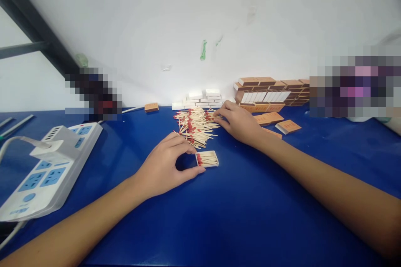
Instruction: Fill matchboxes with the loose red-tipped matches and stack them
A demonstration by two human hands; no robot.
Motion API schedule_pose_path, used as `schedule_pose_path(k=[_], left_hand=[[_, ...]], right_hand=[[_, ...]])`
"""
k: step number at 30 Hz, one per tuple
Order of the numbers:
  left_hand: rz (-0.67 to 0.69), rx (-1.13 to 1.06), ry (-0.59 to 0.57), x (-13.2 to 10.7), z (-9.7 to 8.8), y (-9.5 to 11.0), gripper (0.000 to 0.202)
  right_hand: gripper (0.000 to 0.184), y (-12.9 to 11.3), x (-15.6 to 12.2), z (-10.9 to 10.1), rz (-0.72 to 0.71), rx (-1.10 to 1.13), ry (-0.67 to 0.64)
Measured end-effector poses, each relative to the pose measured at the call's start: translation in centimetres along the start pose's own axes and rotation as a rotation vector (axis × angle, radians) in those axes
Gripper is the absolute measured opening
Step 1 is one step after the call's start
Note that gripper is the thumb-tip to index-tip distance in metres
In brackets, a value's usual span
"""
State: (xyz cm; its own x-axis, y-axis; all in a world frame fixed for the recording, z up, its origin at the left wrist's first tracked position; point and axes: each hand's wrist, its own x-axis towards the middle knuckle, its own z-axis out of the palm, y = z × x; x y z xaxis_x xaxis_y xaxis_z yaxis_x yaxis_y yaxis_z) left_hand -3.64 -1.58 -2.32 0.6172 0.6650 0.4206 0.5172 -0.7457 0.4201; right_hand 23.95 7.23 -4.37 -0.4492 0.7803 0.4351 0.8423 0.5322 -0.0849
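On a glossy blue table (244,217), the left hand (169,162) grips a small white rectangular tray (211,166) holding a layer of red-tipped wooden matches (207,159). The right hand (234,121) reaches a loose match heap (196,127) beyond; whether it pinches any cannot be told. Filling seems underway, with plenty left loose. Orange-and-brown matchboxes (266,81) stand stacked behind.

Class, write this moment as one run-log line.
left hand: holds tray | right hand: at match pile | tray: red-headed matches inside
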Motion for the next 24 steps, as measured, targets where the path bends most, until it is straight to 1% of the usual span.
schedule_pose_path(k=[4, 10, 16, 24], left_hand=[[-0.006, 0.008, 0.000, 0.0, 0.0, 0.0, 0.027], [-0.005, 0.010, -0.002, 0.1, 0.1, -0.1, 0.028], [-0.012, 0.014, -0.006, 0.0, -0.1, 0.0, 0.028], [-0.012, 0.013, 0.004, 0.0, -0.1, -0.2, 0.028]], right_hand=[[0.027, 0.0, -0.1, 0.0, -0.001, -0.020, -0.002], [0.033, -0.4, 0.0, -0.4, -0.029, -0.105, -0.020], [0.033, -0.5, -0.1, -0.6, -0.053, -0.156, -0.007], [0.034, -0.6, -0.1, -1.2, -0.045, -0.213, -0.063]])
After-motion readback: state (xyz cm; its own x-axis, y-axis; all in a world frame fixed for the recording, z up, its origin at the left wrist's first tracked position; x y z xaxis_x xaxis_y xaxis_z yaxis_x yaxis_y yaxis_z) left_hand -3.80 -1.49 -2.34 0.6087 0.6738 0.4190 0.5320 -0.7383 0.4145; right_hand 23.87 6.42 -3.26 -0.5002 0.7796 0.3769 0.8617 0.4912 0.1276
